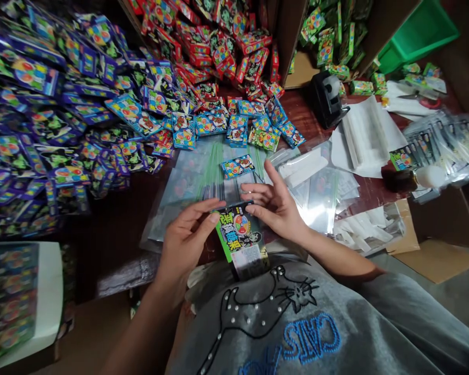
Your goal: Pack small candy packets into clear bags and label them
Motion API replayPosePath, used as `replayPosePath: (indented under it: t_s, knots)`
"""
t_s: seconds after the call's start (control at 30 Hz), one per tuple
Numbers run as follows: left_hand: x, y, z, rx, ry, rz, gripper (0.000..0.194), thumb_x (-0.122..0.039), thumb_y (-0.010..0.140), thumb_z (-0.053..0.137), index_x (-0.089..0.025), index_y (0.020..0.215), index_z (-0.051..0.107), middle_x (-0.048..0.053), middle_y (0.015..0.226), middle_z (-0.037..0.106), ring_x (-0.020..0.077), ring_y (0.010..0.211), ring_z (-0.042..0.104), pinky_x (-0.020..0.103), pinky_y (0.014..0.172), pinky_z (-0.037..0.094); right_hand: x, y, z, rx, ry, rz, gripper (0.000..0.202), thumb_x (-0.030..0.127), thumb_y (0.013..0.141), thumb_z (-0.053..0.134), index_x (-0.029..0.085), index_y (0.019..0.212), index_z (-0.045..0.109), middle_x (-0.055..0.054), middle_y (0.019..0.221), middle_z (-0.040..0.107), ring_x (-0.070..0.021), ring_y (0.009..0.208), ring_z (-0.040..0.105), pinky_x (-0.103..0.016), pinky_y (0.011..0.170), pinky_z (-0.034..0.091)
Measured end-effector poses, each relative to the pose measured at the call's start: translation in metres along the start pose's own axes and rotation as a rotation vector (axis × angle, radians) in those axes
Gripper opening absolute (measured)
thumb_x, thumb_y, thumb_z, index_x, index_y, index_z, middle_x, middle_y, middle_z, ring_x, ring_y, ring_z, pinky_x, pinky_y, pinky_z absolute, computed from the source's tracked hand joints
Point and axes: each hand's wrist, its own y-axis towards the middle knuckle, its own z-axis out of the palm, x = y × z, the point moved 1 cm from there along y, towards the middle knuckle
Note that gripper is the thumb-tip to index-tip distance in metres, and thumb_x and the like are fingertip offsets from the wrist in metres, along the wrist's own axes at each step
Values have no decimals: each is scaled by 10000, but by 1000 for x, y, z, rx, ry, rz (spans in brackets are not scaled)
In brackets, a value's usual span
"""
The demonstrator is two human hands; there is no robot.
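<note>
Between my hands, close to my body, is a printed plastic bag [240, 229] with a green side edge, bright lettering and a white label low on its front. My left hand [187, 234] pinches its upper left corner between thumb and fingers. At the upper right corner, my right hand [279, 211] has its thumb on the bag's edge, the other fingers partly curled behind and the index finger raised. Just beyond the bag, a small blue candy box [237, 166] lies on a stack of clear bags [187, 179] with green edges.
Purple packs [54, 114] are heaped at left, red boxes [222, 47] at the back and green boxes [326, 47] in a carton. A black tape dispenser [326, 99], white paper strips [365, 133], a white-capped bottle [414, 178] and filled bags [445, 140] occupy the right.
</note>
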Motion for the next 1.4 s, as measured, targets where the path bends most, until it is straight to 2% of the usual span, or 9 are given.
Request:
replayPosePath:
  t_s: [0.17,0.27,0.43,0.63,0.87,1.0,1.13,1.3,1.4]
  knots:
    - [-5,1,-11,50,14,-24,230,-435,904,850,-264,1056,827,76,1230,830,252,1147,781,448,1072,626,6,4,-3,62,45,77,1064,312,996,790,365,1777,69,-40,1265,778,-184,1097,774,-400,1081,650]
    - [-13,0,-10,64,40,-19,244,-482,894,851,-255,980,825,77,1177,841,258,1091,792,446,1005,655,14,5,-2,83,37,140,1024,345,968,819,314,1756,167,-17,1112,797,-188,1025,784,-388,1030,667]
    - [-30,3,-2,52,111,-66,279,-476,869,865,-230,990,817,69,1024,846,249,896,790,426,847,673,28,14,5,18,-35,217,892,325,933,808,291,1673,312,-11,1048,774,-189,958,774,-358,882,690]
    - [-26,9,-10,41,106,-71,219,-489,877,861,-276,921,836,36,947,846,245,849,790,437,840,681,28,25,7,16,17,275,958,293,911,820,245,1691,266,0,1018,797,-151,772,731,-327,754,670]
    - [-25,-4,-6,116,114,94,249,-425,842,909,-278,1026,829,54,1107,862,241,993,827,415,923,703,48,12,-17,219,-124,146,721,354,1039,718,266,1664,370,-19,1107,800,-179,1083,758,-413,1073,614]
    - [-22,-4,2,94,153,121,158,-395,891,858,-264,972,818,56,1110,858,229,1000,823,403,950,697,81,34,-25,351,-378,-2,296,344,1016,743,211,1272,680,-52,1181,735,-205,1175,688,-443,1135,535]
    - [-21,-3,6,89,195,126,155,-397,887,853,-269,971,825,37,1039,861,221,939,821,402,926,701,93,57,-15,651,-600,-30,76,260,967,752,206,987,702,-32,1040,707,-209,1089,655,-449,1126,493]
    - [-22,-7,7,85,159,133,147,-391,904,835,-272,990,830,45,1092,862,224,990,820,406,949,689,80,61,0,591,-929,1,135,238,937,717,193,1061,690,-97,1113,659,-296,1174,602,-484,1072,518]
    - [-21,-11,1,66,105,101,195,-420,896,841,-252,994,822,63,1106,858,233,1008,813,415,958,676,80,56,4,522,-988,-117,218,271,961,724,205,1161,666,-119,1219,649,-320,1214,601,-504,1052,536]
